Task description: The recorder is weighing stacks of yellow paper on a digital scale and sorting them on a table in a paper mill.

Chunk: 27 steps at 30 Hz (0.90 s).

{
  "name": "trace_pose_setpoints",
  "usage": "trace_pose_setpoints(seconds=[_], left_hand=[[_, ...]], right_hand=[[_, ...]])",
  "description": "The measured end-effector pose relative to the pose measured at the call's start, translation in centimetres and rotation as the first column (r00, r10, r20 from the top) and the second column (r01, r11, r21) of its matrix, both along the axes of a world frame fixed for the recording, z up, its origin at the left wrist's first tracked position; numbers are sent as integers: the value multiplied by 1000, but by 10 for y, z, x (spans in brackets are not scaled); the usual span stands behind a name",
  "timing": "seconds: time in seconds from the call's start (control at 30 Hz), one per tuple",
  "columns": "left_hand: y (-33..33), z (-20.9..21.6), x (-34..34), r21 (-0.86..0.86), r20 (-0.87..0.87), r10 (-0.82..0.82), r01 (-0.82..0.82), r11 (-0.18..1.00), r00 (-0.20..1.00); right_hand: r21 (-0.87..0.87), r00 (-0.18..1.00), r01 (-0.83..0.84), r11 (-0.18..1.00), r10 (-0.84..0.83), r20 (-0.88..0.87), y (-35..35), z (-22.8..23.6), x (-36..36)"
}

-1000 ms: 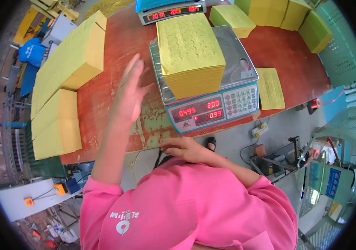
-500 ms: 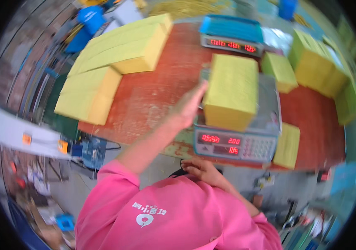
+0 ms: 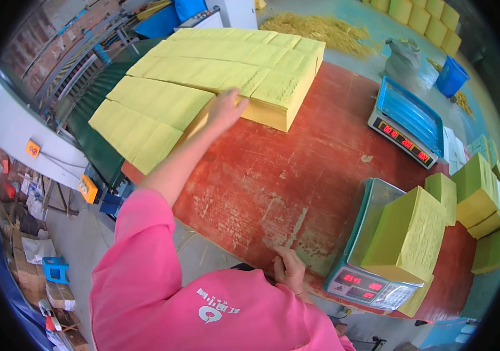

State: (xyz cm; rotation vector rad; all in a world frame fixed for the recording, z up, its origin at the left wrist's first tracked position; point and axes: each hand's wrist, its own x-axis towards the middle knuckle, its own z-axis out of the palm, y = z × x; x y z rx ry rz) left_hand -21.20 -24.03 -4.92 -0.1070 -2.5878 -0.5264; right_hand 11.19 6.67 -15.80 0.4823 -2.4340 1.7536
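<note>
Paper stacks [image 3: 218,69] look yellow, blocky, partly embossed.

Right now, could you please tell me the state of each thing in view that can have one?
Yellow paper stacks, laid in adjoining rows
Left hand, at these stacks' edge, contact unclear
Right hand, loosely curled, nothing visible in it
Teal-rimmed digital scale, display lit, loaded
Embossed yellow paper block, resting on that scale
Blue-tray digital scale, display lit
Red tabletop, paint worn
Blue bucket, upright
</note>
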Motion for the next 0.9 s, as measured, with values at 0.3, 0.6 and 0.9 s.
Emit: trace_pose_setpoints(seconds=[0.3, 0.6, 0.9], left_hand=[[47, -11, -82, -382, 73, -237, 246, 891, 969], [83, -35, -72, -377, -22, -279, 251, 892, 960], [74, -16, -73, -108, -79, -228, 219, 970, 970]], right_hand=[[160, 995, 89, 983, -94, 25, -13, 16, -15], [185, 986, 159, 970, -166, 20, -22, 13, -21], [166, 985, 172, 971, -170, -24, -23, 15, -19]])
